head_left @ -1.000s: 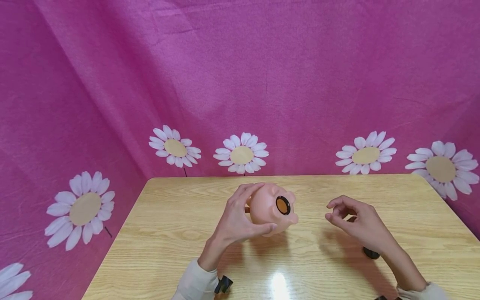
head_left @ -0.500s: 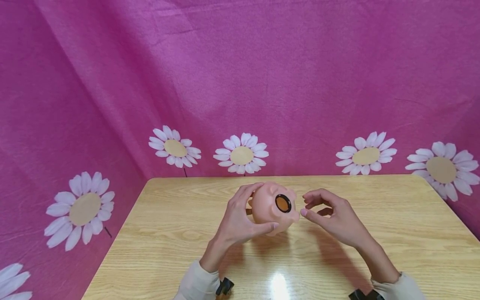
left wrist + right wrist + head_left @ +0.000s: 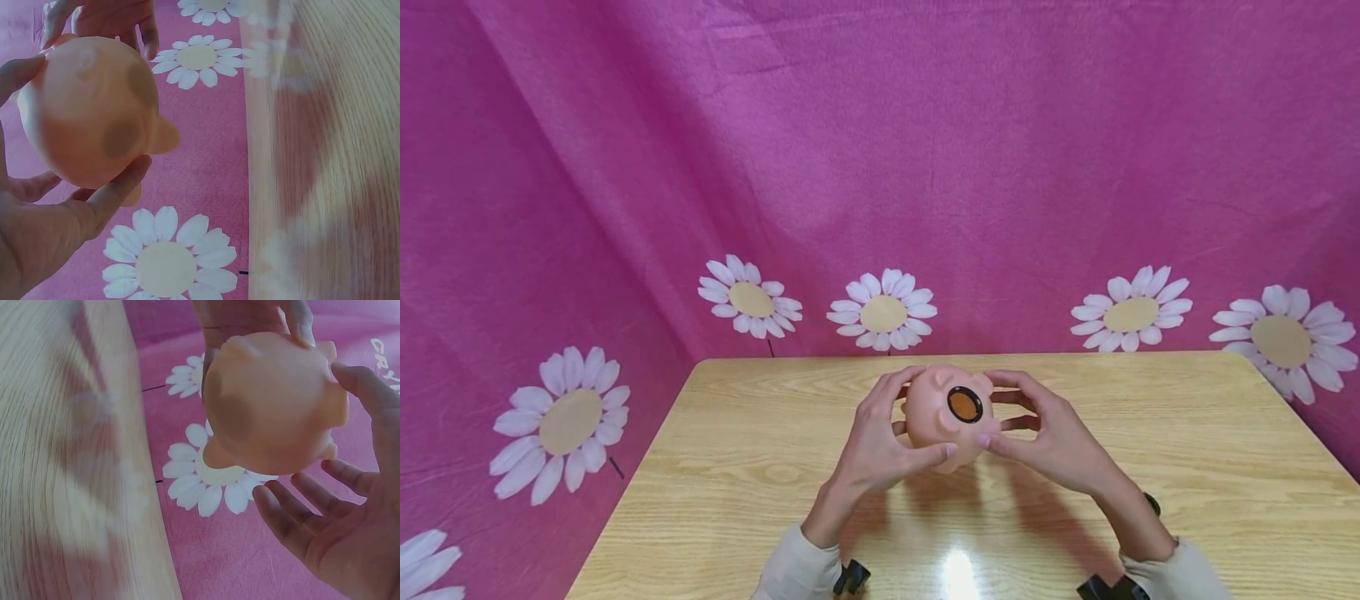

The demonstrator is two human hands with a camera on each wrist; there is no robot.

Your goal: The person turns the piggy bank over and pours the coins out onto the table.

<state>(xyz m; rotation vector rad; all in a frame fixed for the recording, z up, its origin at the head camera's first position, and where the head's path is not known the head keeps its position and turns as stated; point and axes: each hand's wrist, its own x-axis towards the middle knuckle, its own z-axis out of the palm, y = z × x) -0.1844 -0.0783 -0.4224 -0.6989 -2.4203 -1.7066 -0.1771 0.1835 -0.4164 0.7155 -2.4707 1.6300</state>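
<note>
A pink piggy bank [image 3: 928, 417] is held up over the table, its belly and stubby feet turned towards the head camera. A black-rimmed round opening [image 3: 965, 405] in the belly shows an orange inside. My left hand [image 3: 880, 437] grips its left side, thumb in front and fingers curled behind. My right hand [image 3: 1048, 433] has its thumb and fingers at the opposite side, thumb tip by a foot. In the right wrist view the piggy bank [image 3: 281, 406] shows its smooth back and a dark patch; the left wrist view shows two grey-brown patches on its body [image 3: 81, 125].
A small black round piece [image 3: 1152, 503] lies on the wooden table [image 3: 760, 467], mostly hidden by my right forearm. A magenta cloth with daisies [image 3: 880, 167] hangs behind the table and along its left. Black wrist cameras [image 3: 850, 577] sit at my cuffs.
My right hand has moved left from over the table to the piggy bank and now touches it. The left hand keeps its grip, with the piggy bank turned slightly.
</note>
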